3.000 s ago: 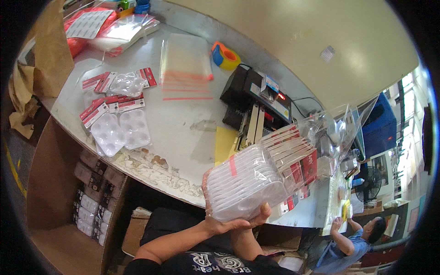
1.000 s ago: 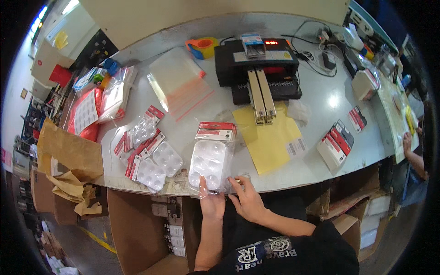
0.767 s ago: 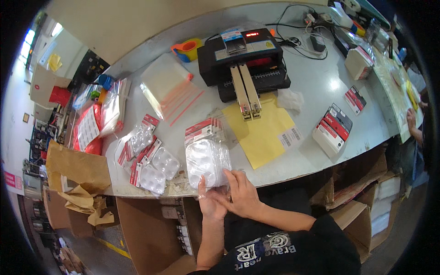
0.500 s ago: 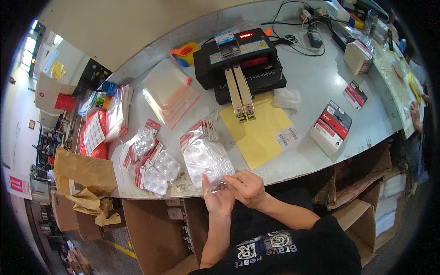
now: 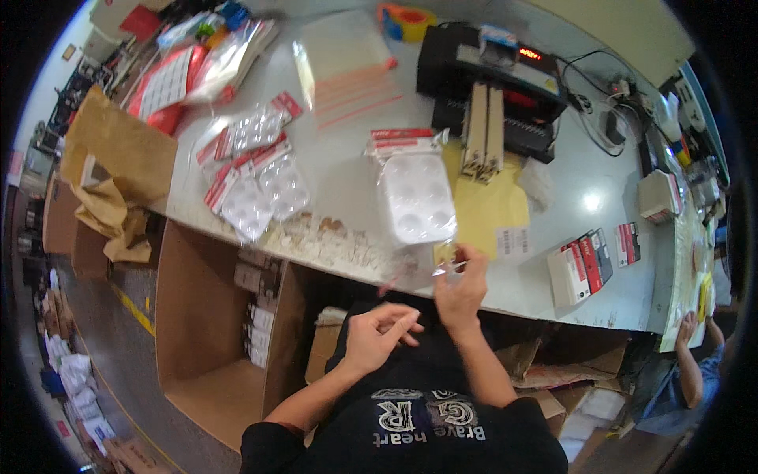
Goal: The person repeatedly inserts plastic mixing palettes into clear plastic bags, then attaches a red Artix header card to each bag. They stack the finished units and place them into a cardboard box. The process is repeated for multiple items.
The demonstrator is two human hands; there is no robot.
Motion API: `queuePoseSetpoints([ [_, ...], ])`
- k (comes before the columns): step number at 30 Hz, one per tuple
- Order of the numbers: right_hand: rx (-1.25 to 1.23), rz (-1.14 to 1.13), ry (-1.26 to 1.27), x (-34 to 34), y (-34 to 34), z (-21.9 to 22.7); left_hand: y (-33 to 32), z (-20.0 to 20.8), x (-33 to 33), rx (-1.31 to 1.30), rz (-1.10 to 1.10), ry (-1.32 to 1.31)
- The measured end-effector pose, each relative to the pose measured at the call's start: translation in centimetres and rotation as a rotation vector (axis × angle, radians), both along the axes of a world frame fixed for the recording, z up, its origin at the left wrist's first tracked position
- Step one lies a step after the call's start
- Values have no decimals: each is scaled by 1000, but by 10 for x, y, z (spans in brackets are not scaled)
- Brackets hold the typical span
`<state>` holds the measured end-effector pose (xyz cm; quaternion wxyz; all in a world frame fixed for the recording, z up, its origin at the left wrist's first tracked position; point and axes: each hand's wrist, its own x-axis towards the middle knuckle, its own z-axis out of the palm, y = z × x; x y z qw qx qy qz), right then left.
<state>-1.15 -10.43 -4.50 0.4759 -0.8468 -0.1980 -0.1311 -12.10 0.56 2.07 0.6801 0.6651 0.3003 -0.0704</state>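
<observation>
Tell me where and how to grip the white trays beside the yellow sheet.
Probably best from the near side, by both long edges of the white trays: they lie flat, narrow end nearest, with flimsier-looking header cards at the far end.

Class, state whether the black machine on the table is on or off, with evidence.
On: the black machine shows a glowing red display.

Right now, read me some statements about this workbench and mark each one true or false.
1. The black machine has a lit red display. True.
2. The left hand touches the white palette stack. False: it is apart from it.
3. The red-and-black card stack lies right of the right hand. True.
4. The yellow sheet lies left of the palette stack. False: it is on the right.
</observation>
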Motion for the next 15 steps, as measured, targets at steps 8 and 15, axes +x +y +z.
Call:
queuePoseSetpoints([
  [8, -293, 13, 205, -3, -46, 6, 38, -53, 21, 1009, -28, -16],
  [15, -397, 410, 629, -41, -21, 81, 55, -47, -21, 431, 45, -89],
])
